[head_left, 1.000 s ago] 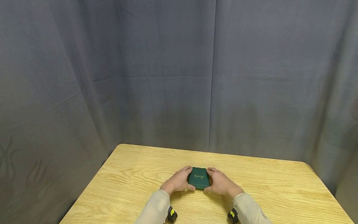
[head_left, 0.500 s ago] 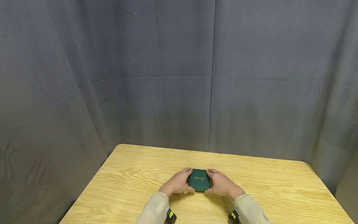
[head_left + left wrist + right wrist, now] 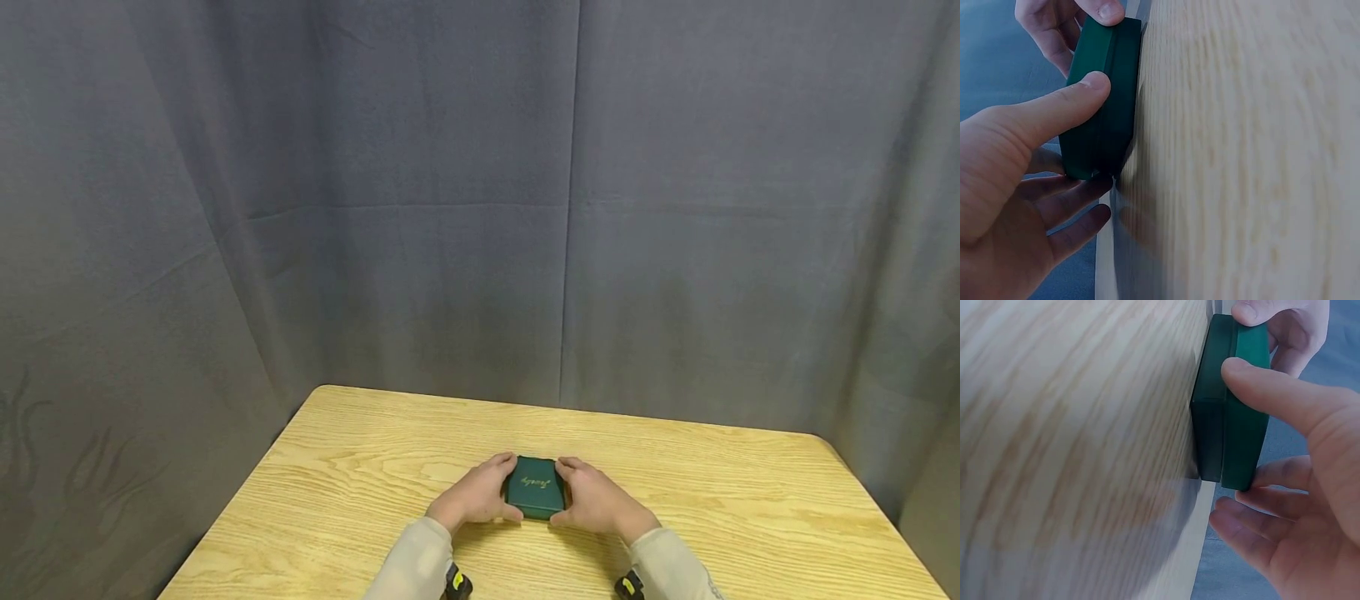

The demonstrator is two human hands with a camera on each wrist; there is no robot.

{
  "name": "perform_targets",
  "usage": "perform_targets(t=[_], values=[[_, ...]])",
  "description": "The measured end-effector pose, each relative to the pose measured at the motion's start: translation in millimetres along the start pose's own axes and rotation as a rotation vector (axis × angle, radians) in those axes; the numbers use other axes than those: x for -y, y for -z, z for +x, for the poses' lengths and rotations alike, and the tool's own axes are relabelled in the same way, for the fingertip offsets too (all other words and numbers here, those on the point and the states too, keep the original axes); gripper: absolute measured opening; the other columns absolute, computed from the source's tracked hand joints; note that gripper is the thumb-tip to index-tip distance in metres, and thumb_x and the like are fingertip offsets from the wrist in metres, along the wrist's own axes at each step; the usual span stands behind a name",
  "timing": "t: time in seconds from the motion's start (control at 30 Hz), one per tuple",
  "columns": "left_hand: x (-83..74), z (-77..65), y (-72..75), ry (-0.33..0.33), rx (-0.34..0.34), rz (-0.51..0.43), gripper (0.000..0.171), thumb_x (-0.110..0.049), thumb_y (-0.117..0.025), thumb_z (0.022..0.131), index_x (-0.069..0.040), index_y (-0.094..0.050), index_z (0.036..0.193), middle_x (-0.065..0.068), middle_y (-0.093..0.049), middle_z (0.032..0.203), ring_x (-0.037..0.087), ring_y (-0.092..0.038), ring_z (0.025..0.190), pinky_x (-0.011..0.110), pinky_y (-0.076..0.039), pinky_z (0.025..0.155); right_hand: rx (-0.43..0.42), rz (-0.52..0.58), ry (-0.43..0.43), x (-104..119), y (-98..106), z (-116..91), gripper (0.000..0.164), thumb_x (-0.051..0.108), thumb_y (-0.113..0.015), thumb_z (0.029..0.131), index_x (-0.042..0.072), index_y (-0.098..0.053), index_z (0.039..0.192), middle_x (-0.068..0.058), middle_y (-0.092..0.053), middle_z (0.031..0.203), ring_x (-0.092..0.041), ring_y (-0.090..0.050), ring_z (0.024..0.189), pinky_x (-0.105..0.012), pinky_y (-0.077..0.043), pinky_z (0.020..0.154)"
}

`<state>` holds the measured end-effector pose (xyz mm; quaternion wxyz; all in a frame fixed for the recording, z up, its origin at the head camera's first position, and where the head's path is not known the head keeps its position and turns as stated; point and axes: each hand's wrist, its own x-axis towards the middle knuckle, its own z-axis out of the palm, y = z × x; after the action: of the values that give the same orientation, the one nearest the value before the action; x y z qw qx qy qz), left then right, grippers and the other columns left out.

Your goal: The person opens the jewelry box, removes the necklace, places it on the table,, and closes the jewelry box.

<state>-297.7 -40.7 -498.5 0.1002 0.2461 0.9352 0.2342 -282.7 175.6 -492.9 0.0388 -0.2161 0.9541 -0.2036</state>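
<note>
A small dark green jewelry box with gold lettering on its lid lies between both hands near the middle of the table. Its lid is closed, with a seam line running round the side. My left hand grips the left side, thumb on the near face and fingers toward the far corner. On the opposite side my right hand holds it the same way. In the left wrist view the box shows its underside right at the tabletop. The right wrist view has the right thumb pressed across the seam.
The wood-grain table has rounded far corners. Behind it and at both sides hang grey curtains. Dark straps with yellow marks sit at the wrists, below beige sleeves.
Both hands have drawn the jewelry box a little nearer to the person, keeping the same grip. The lid stays closed.
</note>
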Motion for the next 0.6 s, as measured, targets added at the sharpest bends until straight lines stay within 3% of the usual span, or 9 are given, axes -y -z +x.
perform_targets(t=[0.6], values=[[0.3,-4.8,-4.7,-0.022,0.017,-0.021,0.089,-0.040,-0.076,0.078,-0.004,-0.032,0.147,0.009,-0.029,0.151,0.028,-0.034,0.134,0.044,-0.034,0.104,0.022,0.030,0.005,2.3,-0.4,-8.9,0.089,0.038,-0.082,0.072,-0.010,-0.043,0.135,-0.025,-0.041,0.138,-0.041,-0.045,0.122,-0.051,-0.040,0.095]])
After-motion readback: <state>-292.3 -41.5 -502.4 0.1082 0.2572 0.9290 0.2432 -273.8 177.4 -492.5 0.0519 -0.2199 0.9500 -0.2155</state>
